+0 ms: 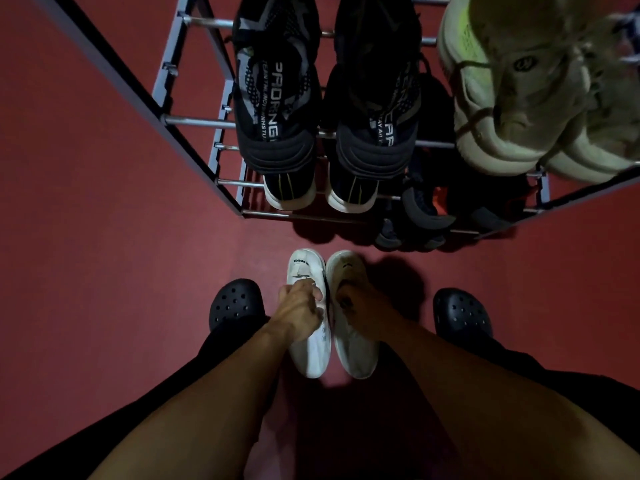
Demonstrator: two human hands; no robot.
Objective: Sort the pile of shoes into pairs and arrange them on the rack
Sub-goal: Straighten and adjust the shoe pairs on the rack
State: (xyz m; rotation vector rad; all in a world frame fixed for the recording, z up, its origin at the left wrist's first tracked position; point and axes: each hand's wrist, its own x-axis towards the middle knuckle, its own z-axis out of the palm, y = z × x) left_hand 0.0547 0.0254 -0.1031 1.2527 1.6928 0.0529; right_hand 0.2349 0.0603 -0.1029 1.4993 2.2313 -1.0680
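Two white sneakers lie side by side on the red floor in front of the rack, toes pointing away from me. My left hand [299, 311] grips the opening of the left white sneaker [308, 351]. My right hand [363, 299] holds the collar of the right white sneaker [356, 355]. The metal shoe rack [194, 121] stands just beyond them. On its top bars sit a pair of black sneakers [277, 98] with white lettering and a pair of cream sneakers [512, 98] at the right. Lower tiers hold dark shoes with white soles [289, 192] and more dark shoes [422, 209].
My feet in black perforated clogs [237, 303] [462, 315] stand on either side of the white sneakers. Red floor stretches to the left of the rack and around my feet.
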